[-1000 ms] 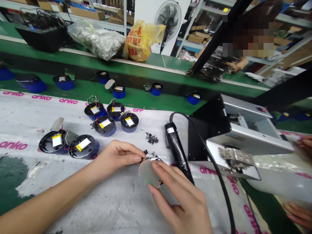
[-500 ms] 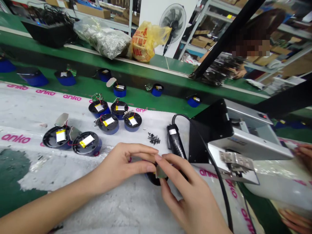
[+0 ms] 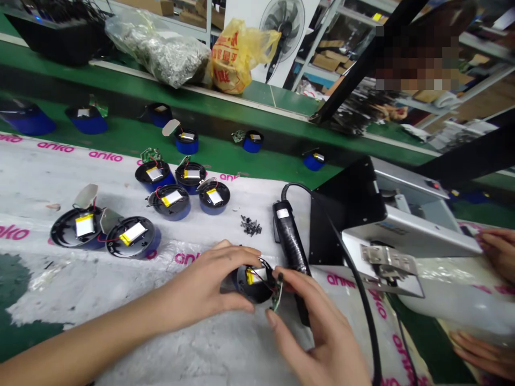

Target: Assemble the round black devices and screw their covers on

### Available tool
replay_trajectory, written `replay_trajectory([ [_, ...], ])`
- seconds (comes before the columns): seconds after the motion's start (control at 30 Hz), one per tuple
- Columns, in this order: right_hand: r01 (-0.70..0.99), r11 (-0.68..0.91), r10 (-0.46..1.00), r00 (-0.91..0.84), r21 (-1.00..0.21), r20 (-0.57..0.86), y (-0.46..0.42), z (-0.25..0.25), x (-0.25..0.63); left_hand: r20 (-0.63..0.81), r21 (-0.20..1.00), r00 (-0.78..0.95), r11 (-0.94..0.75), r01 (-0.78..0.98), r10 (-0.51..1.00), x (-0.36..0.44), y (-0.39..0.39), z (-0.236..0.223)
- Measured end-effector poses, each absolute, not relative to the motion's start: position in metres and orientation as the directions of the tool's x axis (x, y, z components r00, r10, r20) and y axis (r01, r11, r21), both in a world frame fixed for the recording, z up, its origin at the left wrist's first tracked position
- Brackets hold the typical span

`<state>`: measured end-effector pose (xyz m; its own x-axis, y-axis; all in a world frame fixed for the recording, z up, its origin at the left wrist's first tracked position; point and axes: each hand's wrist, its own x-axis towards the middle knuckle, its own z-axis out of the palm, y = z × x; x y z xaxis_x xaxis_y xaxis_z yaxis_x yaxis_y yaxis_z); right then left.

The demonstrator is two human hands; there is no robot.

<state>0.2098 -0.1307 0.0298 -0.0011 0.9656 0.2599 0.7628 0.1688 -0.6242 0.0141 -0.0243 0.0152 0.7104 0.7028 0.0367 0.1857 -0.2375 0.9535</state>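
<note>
My left hand (image 3: 213, 279) is curled around a round black-and-blue housing (image 3: 246, 290) on the padded sheet, thumb on the near side, fingers at the far rim. Inside the housing lies a silver battery pack with yellow tape (image 3: 257, 275). Between thumb and fingers of my right hand (image 3: 322, 321) is a small green circuit board (image 3: 277, 296), tilted on edge at the housing's right rim. Thin wires run near the battery. Just beyond my right hand lies a black corded electric screwdriver (image 3: 290, 233). A heap of small black screws (image 3: 251, 225) sits behind the housing.
Several open housings with batteries (image 3: 132, 236) stand at left; more line the green bench (image 3: 217, 155). A silver-and-black machine (image 3: 410, 214) stands at right, with a black cable (image 3: 358, 273) before it. Another person's hands (image 3: 499, 246) show at the right edge.
My right hand has turned the circuit board away from over the housing to its right side, exposing the battery. My left hand's fingers have spread around the housing. The view has shifted slightly.
</note>
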Motion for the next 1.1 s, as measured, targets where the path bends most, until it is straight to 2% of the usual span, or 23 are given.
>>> replay_trajectory([
  [0.07, 0.744, 0.123, 0.962, 0.074, -0.656, 0.264, -0.133, 0.024, 0.207, -0.123, 0.965, 0.680, -0.074, 0.253, 0.722, 0.014, -0.027, 0.022],
  [0.17, 0.723, 0.114, 0.958, 0.102, -0.682, 0.268, -0.134, 0.021, 0.205, -0.372, 0.928, 0.666, 0.265, 0.261, 0.646, 0.018, -0.032, 0.027],
  [0.27, 0.717, 0.117, 0.962, 0.091, -0.687, 0.259, -0.134, 0.023, 0.205, -0.457, 0.871, 0.666, 0.449, 0.200, 0.589, 0.028, -0.034, 0.025],
  [0.43, 0.754, 0.138, 0.957, 0.067, -0.643, 0.284, -0.134, 0.025, 0.205, -0.444, 0.891, 0.591, 0.401, 0.213, 0.673, 0.044, -0.037, 0.021],
  [0.6, 0.785, 0.335, 0.918, -0.147, -0.521, 0.369, -0.123, 0.030, 0.210, -0.442, 0.893, 0.560, 0.401, 0.203, 0.701, 0.047, -0.038, 0.021],
  [0.7, 0.773, 0.398, 0.901, -0.227, -0.493, 0.370, -0.116, 0.032, 0.214, -0.416, 0.870, 0.631, 0.489, 0.066, 0.654, 0.041, -0.036, 0.015],
  [0.87, 0.775, 0.449, 0.886, -0.321, -0.445, 0.334, -0.111, 0.034, 0.216, -0.376, 0.721, 0.759, 0.683, -0.120, 0.531, 0.028, -0.031, -0.002],
  [1.0, 0.792, 0.467, 0.880, -0.372, -0.393, 0.294, -0.109, 0.040, 0.215, -0.374, 0.696, 0.767, 0.704, -0.140, 0.522, 0.025, -0.030, -0.005],
  [1.1, 0.802, 0.474, 0.878, -0.397, -0.364, 0.267, -0.109, 0.046, 0.212, -0.382, 0.725, 0.761, 0.680, -0.105, 0.524, 0.026, -0.028, 0.001],
])
